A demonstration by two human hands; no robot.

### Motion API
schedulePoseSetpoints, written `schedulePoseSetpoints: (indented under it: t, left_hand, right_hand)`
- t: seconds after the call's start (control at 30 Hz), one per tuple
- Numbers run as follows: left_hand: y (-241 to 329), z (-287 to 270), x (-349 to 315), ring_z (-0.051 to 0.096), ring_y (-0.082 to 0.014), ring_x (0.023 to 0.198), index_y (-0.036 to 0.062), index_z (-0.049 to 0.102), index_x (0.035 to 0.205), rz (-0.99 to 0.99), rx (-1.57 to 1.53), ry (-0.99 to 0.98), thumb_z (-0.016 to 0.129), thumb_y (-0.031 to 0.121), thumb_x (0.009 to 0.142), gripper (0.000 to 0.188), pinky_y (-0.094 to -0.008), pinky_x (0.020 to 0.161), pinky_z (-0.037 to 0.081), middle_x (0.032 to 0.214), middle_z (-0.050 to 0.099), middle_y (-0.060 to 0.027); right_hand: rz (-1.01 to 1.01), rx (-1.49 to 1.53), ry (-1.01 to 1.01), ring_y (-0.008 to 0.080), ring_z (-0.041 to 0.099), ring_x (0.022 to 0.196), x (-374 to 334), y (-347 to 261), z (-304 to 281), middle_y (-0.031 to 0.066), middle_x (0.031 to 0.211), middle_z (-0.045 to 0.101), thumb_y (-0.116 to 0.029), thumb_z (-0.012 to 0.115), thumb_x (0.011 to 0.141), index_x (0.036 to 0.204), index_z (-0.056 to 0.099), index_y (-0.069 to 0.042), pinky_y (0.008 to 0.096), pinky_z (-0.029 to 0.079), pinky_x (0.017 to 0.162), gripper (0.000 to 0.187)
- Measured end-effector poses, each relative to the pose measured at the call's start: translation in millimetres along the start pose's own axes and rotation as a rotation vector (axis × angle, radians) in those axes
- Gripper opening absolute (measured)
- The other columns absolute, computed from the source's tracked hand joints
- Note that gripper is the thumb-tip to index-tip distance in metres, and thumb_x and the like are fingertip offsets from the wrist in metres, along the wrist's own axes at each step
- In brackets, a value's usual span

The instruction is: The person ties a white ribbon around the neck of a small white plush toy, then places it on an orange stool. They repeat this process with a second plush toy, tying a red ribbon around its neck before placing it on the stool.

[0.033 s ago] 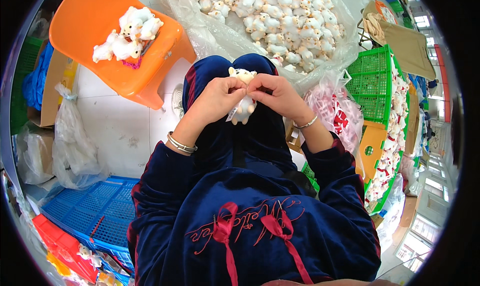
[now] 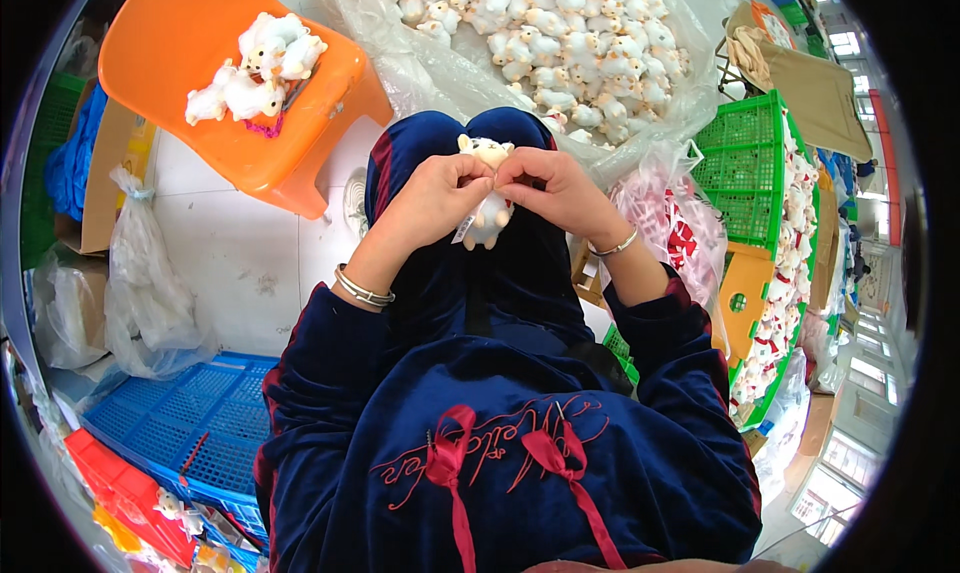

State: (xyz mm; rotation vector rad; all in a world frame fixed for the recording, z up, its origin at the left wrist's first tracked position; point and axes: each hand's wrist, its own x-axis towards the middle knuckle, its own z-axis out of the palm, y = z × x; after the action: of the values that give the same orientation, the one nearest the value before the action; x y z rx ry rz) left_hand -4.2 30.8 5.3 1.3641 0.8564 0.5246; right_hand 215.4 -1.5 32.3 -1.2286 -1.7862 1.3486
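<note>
A small white plush animal (image 2: 487, 215) with a cream head and rounded ears lies on my lap between my knees, facing up. My left hand (image 2: 446, 198) and my right hand (image 2: 552, 188) meet over its neck, both closed in a pinch with the fingertips nearly touching. Whatever they pinch is too small and covered to name; a bit of red shows just below the right fingers. A white tag (image 2: 463, 230) hangs at the toy's side, under my left hand.
An orange chair (image 2: 160, 33) at the far left bears several similar plush toys (image 2: 262, 68). Ahead, a large heap of them (image 2: 590, 53) lies on clear plastic sheeting. To the right are a bag with red pieces (image 2: 680, 238) and a green crate (image 2: 735, 163); blue crates (image 2: 215, 403) stand at the left.
</note>
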Motion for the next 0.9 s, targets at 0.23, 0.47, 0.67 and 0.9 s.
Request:
schedulePoseSetpoints:
  t: [0.23,0.47,0.67,0.9]
  left_hand:
    - [-1.7,1.1,0.5,0.061,-0.0081,0.071,-0.0039,0.073,0.099,0.007,-0.022,0.021,0.064,0.014,0.098,0.02,-0.0264,0.064,0.05,0.079,0.07,-0.0041]
    - [-2.3,2.2,1.0,0.061,-0.0076,0.068,-0.0022,0.073,0.099,-0.032,-0.036,0.019,0.067,0.013,0.097,0.017,-0.0262,0.062,0.05,0.078,0.069,-0.0032]
    - [6.5,0.7,-1.9,0.059,-0.004,0.07,-0.0012,0.072,0.101,-0.095,-0.014,0.022,0.068,0.016,0.098,0.018,-0.0214,0.063,0.048,0.081,0.067,0.0009]
    - [-0.1,0.6,-5.2,0.064,-0.0077,0.069,-0.004,0.075,0.102,-0.064,-0.023,0.048,0.067,0.019,0.097,0.024,-0.0256,0.061,0.051,0.079,0.072,-0.0059]
  right_hand:
    - [0.159,-0.126,-0.078,0.0113,0.064,0.077,9.1,-18.3,-7.4,0.004,0.082,0.07,-0.01,0.072,0.094,0.096,0.068,0.0,0.0284,0.053,0.072,0.011]
    - [0.107,-0.432,0.003,0.0334,0.068,0.078,12.2,-35.9,5.1,0.0165,0.083,0.068,-0.009,0.068,0.09,0.091,0.062,-0.001,0.0396,0.053,0.07,0.011]
    - [-0.044,-0.624,0.043,0.0315,0.067,0.078,9.0,-16.9,8.5,0.0127,0.085,0.064,-0.006,0.068,0.089,0.091,0.061,-0.002,0.0393,0.052,0.068,0.008]
    - [-0.343,-0.455,0.225,0.0304,0.065,0.083,-6.7,17.6,19.5,0.0125,0.098,0.065,0.002,0.072,0.085,0.096,0.063,-0.002,0.0364,0.054,0.073,0.015]
